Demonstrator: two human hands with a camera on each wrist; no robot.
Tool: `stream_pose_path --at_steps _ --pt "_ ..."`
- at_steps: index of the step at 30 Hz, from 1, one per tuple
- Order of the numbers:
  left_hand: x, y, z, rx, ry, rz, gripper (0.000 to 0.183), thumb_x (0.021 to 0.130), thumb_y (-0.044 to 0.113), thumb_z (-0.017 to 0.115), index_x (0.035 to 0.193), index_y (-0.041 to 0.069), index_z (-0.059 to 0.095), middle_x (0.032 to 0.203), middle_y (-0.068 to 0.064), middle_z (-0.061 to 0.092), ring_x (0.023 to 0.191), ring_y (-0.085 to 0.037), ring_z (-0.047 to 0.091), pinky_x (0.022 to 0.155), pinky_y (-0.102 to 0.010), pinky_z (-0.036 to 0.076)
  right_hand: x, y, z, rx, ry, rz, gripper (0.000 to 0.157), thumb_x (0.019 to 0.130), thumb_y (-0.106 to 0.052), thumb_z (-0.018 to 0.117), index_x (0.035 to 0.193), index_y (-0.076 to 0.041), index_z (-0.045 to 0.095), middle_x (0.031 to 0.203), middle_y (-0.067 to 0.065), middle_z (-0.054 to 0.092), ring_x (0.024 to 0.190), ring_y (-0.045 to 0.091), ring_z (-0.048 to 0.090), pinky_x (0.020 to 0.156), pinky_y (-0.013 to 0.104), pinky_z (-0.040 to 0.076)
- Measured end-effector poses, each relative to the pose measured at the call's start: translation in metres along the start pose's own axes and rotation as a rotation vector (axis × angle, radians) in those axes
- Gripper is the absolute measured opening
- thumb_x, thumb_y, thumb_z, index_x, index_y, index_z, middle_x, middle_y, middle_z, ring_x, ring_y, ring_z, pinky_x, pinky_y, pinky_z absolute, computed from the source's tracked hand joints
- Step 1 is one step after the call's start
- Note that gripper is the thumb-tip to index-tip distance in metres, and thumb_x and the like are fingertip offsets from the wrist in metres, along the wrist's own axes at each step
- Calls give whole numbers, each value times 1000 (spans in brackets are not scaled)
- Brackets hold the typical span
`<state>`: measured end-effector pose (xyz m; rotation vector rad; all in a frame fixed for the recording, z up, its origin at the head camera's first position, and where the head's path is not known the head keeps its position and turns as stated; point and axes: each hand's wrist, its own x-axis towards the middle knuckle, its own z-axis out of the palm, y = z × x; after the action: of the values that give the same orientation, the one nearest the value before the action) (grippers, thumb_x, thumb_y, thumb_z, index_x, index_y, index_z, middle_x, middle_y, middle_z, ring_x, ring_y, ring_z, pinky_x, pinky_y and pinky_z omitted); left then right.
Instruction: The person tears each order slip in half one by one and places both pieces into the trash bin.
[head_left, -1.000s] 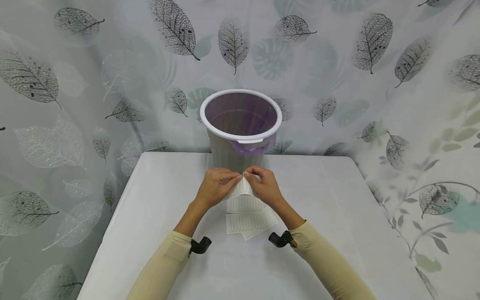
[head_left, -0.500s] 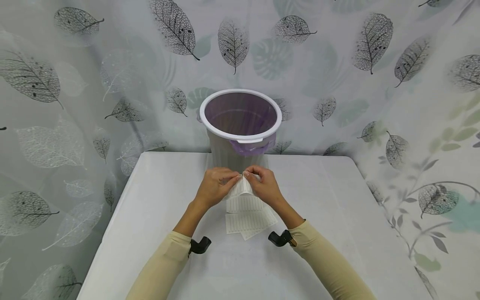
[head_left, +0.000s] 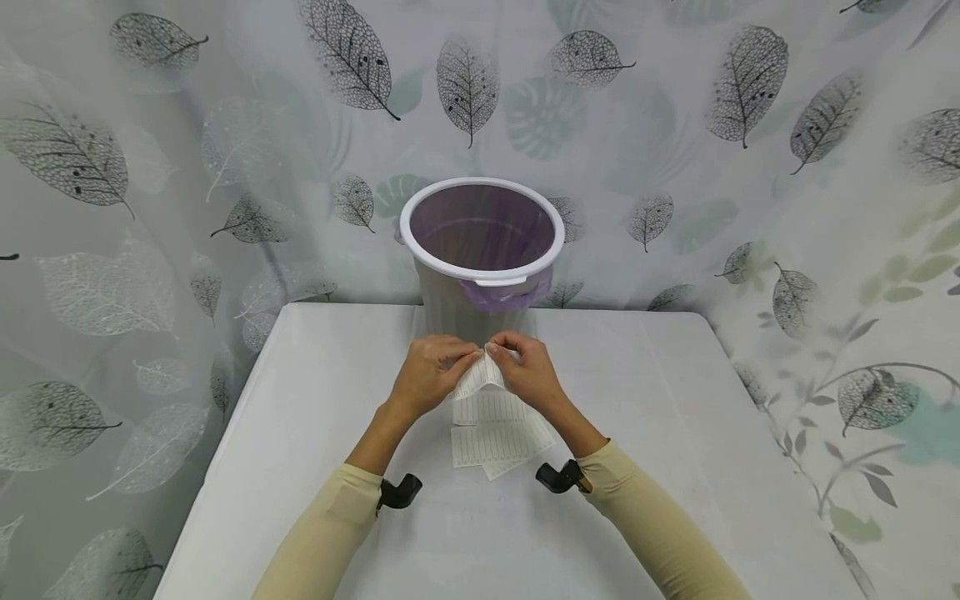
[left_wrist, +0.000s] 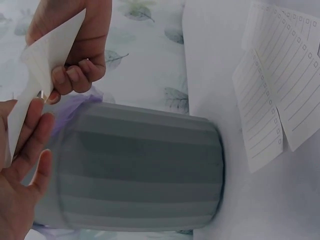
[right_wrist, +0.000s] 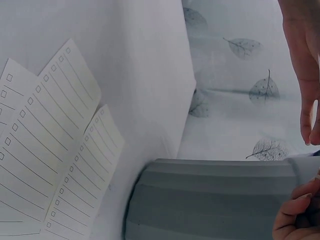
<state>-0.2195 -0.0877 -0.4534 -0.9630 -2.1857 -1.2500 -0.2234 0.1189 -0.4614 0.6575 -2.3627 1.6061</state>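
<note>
The left hand [head_left: 431, 375] and the right hand [head_left: 532, 371] meet nearly fingertip to fingertip, each pinching the same lined paper sheet [head_left: 477, 382] between thumb and forefinger at its upper edge. The sheet hangs bent between and below the two thumbs, its lower edge lifted clear of the desk [head_left: 622, 400]; whether it is torn or only creased where the fingertips come together cannot be told. In the left wrist view, the right hand's other fingers curl in toward the palm, while the left hand's lower fingers are only slightly bent and stand a little apart from one another. More lined sheets [head_left: 491, 446], with a row of small boxes along one edge, lie overlapping on the desk beneath the hands and on the person's side of them. Just beyond the hands stands a ribbed grey bin [head_left: 442, 302] with a white rim [head_left: 406, 233], a purple liner [head_left: 510, 297] folded over it on the side facing them. Behind the hands, tan sleeves [head_left: 326, 525] end near the wrists, each with a black wrist mount [head_left: 401, 492]. Beyond the bin and to both sides of the hands hangs a leaf-print curtain [head_left: 495, 158].
</note>
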Motion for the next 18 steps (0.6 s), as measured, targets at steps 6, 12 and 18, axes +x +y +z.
stream_pose_path --at_steps 6,12,18 --pt "0 0 0 11 -11 0 9 93 5 78 101 0 82 94 -8 78 86 -24 74 86 -44 57 -2 -24 -1 -3 6 7 11 101 1 65 95 8 72 94 18 73 87 29 65 80 43 52" --pt "-1 0 1 10 -14 4 9 94 5 78 101 0 82 93 -8 78 86 -23 75 87 -44 56 -3 -43 -3 -16 4 1 9 99 8 64 94 11 71 92 21 72 84 31 65 77 41 52" --pt "-1 1 1 11 -6 12 9 94 5 78 101 0 82 94 -8 78 85 -24 75 87 -45 56 -4 -44 -3 -21 4 11 10 99 7 64 94 11 71 92 21 72 84 30 64 77 40 52"
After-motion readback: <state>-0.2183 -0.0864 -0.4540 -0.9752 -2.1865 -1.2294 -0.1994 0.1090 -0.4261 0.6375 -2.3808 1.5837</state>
